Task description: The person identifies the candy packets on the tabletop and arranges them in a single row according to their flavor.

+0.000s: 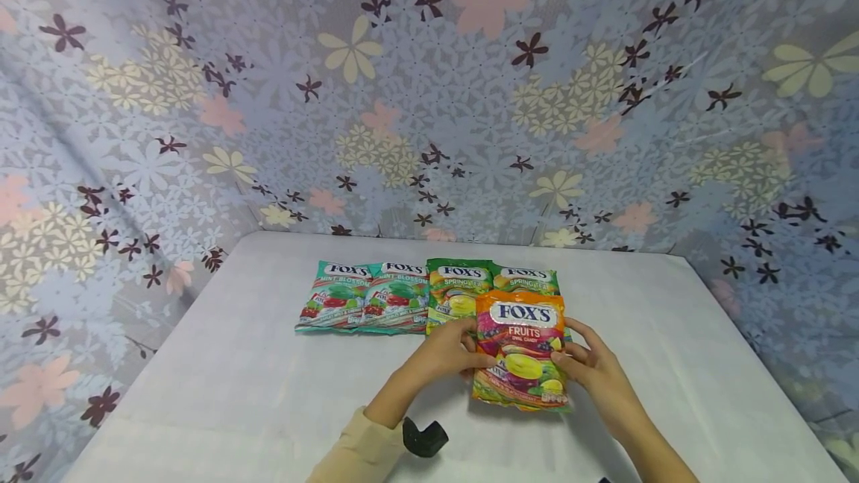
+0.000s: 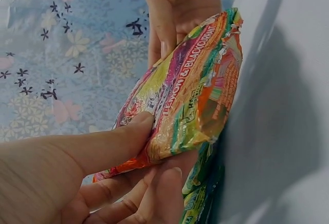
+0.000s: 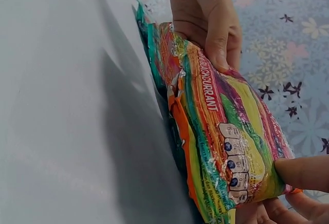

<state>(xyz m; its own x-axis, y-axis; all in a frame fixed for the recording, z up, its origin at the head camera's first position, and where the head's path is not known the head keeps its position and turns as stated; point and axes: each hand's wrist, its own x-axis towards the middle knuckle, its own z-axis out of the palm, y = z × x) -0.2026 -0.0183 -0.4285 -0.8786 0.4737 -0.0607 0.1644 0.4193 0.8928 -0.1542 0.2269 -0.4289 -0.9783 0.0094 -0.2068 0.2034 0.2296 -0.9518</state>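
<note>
An orange and purple Fox's Fruits candy bag [image 1: 520, 364] is held up off the white table by both hands. My left hand [image 1: 446, 352] grips its left edge, thumb on the front and fingers behind. At the opposite edge, my right hand [image 1: 593, 371] pinches the bag the same way. In the left wrist view the candy bag [image 2: 180, 85] tilts, with its bottom seam toward the camera. Behind it, two green Spring Tea candy bags [image 1: 458, 280] lie side by side, partly covered by the Fruits bag.
Two teal Mint Blossom candy bags [image 1: 396, 304] lie overlapping to the left of the green ones. The white table [image 1: 221, 386] ends at a wall of flowered fabric [image 1: 429, 95]. A black wrist-camera piece [image 1: 425, 438] sits by the left sleeve.
</note>
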